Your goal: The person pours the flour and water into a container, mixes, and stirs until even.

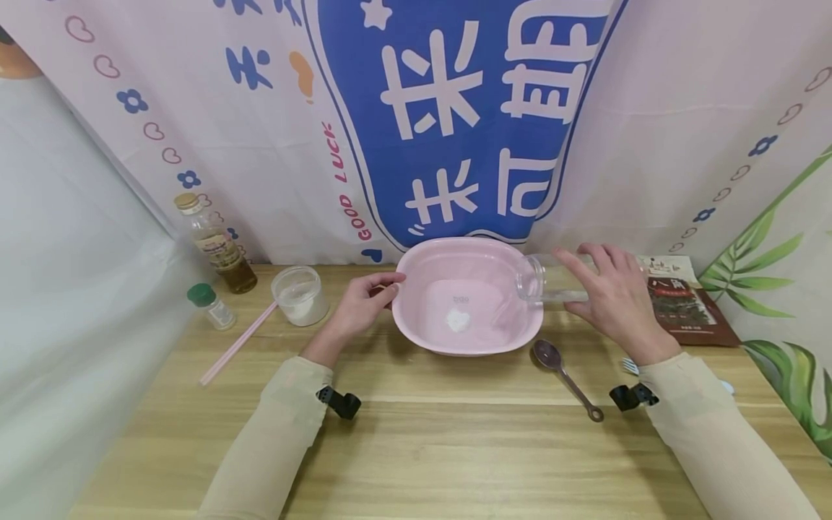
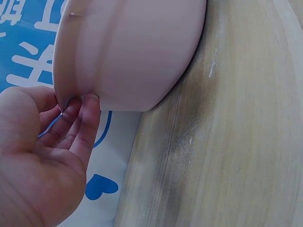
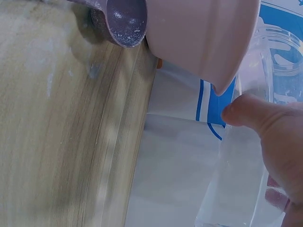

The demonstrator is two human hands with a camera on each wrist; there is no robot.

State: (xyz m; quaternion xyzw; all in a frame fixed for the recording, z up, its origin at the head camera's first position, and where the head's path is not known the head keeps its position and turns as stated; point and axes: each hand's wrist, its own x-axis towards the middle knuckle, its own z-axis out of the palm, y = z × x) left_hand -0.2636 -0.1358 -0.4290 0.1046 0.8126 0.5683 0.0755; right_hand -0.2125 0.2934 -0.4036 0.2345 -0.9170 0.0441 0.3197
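Note:
A pink plastic basin [image 1: 471,345] stands near the back of the table, with a small white patch [image 1: 458,320] on its floor. My left hand [image 1: 354,307] pinches its left rim between thumb and fingers, and in the left wrist view the fingertips press under the lip. In my right hand [image 1: 614,296] is a clear jar [image 1: 562,278] lying on its side in the air, its round mouth over the basin's right rim. Clear liquid shows inside the jar in the right wrist view. A dark purple measuring spoon [image 1: 565,375] lies just right of the basin.
At the left stand a tub of white powder [image 1: 304,307], a green-capped shaker [image 1: 213,307] and an oil bottle [image 1: 224,253], with pink chopsticks [image 1: 237,345] alongside. A brown packet [image 1: 692,314] lies at the right. A light blue fork [image 1: 629,366] is partly hidden under the right wrist.

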